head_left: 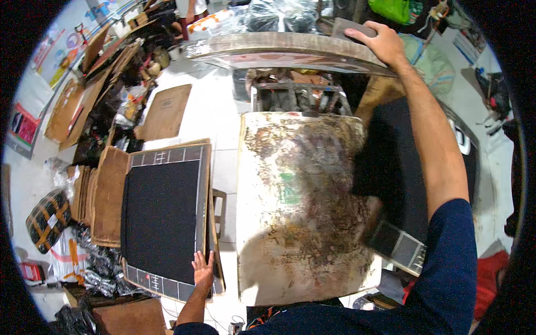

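Note:
My left hand (204, 269) rests with fingers spread at the lower right corner of a black cloth (162, 220), which lies on a board with white ruled marks (167, 156). Across the far side, a wooden screen printing frame (279, 43) stands tilted up, its pale printed underside partly showing. At its right end my right hand (385, 44) is closed on the frame, the thumb over a grey-brown flat block (346, 29). Whether that block is part of the frame I cannot tell. Between my arms lies a stained white board (296, 206).
Right of the stained board, another black cloth (385, 162) lies on a board with white ruled marks (399, 245), partly behind my right arm. Brown cardboard (167, 111) lies on the pale floor. A taped black bundle (49, 220) sits at far left. Another person (192, 11) stands at the back.

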`<state>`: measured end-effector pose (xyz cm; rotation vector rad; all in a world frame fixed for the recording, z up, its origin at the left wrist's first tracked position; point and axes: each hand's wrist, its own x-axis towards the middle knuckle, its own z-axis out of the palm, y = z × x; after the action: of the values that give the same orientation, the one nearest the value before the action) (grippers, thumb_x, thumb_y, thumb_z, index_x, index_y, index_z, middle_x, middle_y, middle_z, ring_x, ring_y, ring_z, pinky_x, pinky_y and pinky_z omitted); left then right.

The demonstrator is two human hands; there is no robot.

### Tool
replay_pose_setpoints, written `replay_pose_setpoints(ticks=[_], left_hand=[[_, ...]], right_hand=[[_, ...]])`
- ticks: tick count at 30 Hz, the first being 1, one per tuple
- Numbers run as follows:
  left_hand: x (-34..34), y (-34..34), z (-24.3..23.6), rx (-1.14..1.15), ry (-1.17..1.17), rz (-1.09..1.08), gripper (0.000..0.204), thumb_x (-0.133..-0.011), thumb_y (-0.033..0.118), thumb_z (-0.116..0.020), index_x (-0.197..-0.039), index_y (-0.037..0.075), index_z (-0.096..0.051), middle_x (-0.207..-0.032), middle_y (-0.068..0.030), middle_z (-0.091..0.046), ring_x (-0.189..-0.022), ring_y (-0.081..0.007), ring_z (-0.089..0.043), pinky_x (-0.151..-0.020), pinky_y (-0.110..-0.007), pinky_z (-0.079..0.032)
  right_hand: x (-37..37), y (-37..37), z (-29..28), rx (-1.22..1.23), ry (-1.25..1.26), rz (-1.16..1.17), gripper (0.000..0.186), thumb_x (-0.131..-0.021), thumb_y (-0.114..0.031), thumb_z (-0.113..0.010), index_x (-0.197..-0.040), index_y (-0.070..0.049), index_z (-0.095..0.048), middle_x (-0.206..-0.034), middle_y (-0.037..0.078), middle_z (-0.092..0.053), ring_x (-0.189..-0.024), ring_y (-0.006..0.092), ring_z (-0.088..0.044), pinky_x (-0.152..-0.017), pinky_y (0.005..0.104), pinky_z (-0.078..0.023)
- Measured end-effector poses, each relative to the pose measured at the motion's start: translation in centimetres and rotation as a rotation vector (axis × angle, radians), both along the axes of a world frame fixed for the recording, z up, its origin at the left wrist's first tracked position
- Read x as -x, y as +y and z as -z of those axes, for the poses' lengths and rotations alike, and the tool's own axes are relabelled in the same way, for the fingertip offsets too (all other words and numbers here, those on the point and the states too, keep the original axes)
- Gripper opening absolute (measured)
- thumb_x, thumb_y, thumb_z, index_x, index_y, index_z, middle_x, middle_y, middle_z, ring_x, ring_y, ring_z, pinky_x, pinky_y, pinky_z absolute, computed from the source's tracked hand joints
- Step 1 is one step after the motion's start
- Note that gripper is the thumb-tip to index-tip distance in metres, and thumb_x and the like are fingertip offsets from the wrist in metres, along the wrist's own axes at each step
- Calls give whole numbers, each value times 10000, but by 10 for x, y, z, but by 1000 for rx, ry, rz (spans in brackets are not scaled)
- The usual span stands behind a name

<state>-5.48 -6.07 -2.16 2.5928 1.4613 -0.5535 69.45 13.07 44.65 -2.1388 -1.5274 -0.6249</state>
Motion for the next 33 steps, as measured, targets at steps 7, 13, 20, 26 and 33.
replay_pose_setpoints(ticks=[7,13,20,26,33], left_hand=[[-69,39,-63,70,-47,-7,839,-953,72,-565,-1677,211,-164,-1606,-424,-209,-1492,-593,-254,-1153,-648,-362],[-214,94,-90,125,-74,34,999,-956,62,-600,-1670,297,58,-1522,-481,-310,-1427,-561,-407,-1050,-573,-511],[-386,-4,-126,-102,-312,156,766,-972,129,-584,-1646,228,-232,-1449,-407,-476,-1192,-511,-634,-732,-551,-611],[-380,-70,-128,383,-921,345,503,-907,278,-666,-1369,93,-590,-1244,-207,-648,-1098,-461,-630,-793,-505,-550],[-134,37,-65,-503,-513,-212,625,-885,362,-727,-1429,101,-564,-1515,-220,-490,-1443,-441,-394,-1100,-637,-344]], right_hand=[[-14,9,4,-6,-33,18,848,-762,-863,-633,-1180,-133,-747,-1099,137,-763,-1054,344,-714,-938,479,-524],[-16,10,9,41,2,64,903,-761,-879,-620,-1241,-123,-729,-1151,140,-753,-1086,337,-707,-962,501,-519],[-13,3,8,25,0,7,810,-780,-851,-627,-1145,-139,-754,-1051,140,-765,-1013,357,-717,-893,476,-531],[-4,-2,5,39,15,7,780,-791,-844,-622,-1101,-141,-757,-1020,146,-765,-996,366,-720,-877,476,-534],[-2,-3,4,71,45,45,807,-760,-864,-628,-1139,-163,-754,-1040,137,-776,-1005,354,-727,-889,486,-536]])
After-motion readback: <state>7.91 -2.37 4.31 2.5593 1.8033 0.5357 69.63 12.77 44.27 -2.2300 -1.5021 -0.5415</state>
